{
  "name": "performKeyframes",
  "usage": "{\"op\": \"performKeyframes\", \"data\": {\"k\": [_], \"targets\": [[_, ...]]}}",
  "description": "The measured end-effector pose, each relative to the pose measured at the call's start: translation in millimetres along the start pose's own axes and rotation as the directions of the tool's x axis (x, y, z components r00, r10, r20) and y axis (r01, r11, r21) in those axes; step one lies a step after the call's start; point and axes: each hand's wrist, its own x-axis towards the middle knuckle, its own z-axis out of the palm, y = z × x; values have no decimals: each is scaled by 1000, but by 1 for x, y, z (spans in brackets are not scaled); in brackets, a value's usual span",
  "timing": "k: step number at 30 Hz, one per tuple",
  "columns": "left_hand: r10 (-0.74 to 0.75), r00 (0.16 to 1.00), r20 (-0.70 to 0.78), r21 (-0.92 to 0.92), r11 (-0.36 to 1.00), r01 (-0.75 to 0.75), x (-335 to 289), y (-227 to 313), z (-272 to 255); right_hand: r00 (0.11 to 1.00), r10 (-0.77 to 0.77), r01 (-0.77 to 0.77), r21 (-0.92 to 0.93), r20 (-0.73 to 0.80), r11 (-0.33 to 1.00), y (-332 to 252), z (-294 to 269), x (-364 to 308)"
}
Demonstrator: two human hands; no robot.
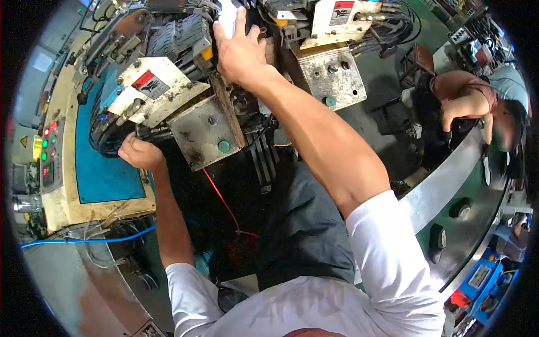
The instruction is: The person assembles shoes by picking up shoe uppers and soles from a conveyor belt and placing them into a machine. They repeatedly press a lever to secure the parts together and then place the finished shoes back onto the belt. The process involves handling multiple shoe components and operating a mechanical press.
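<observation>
My right hand (241, 55) reaches far forward between two machine heads, its fingers stretched and apart. A smooth white piece (227, 18) lies between its thumb and index finger; whether the hand grips it is not plain. Lower and to the left, my left hand (142, 154) is closed under a short metal rod (137, 128). What its fingers hold is hidden. Just above it is a worn white machine plate (163, 84) with a red and grey label. A stained metal box (205, 132) with a green button stands to its right.
A blue-topped machine table (104, 163) with a lit button panel (51, 146) stands left. Black hoses curl beside the left head. Another metal box (331, 78) is at right. A person (463, 95) bends over a long metal-edged table (449, 185). A red cord (222, 196) hangs below.
</observation>
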Motion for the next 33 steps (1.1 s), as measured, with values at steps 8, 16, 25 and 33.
{"op": "performKeyframes", "data": {"k": [8, 16, 25, 33], "targets": [[-46, 999, -1, 9, 999, 46, -1, 18, -5, 985, -168, 171, 79, -36, 982, 90, 15, -162], [-65, 996, 61, -11, 998, 66, 0, 3, -8, 825, 311, -269, -156, 471, 950, 135, 51, -390], [28, 900, 436, 200, 972, -127, 34, 13, -27, 762, 388, -332, -202, 518, 921, 143, 60, -371], [240, 955, 173, 151, 952, -267, 18, 5, -18, 812, 363, -307, -194, 458, 932, 150, 69, -373]]}}
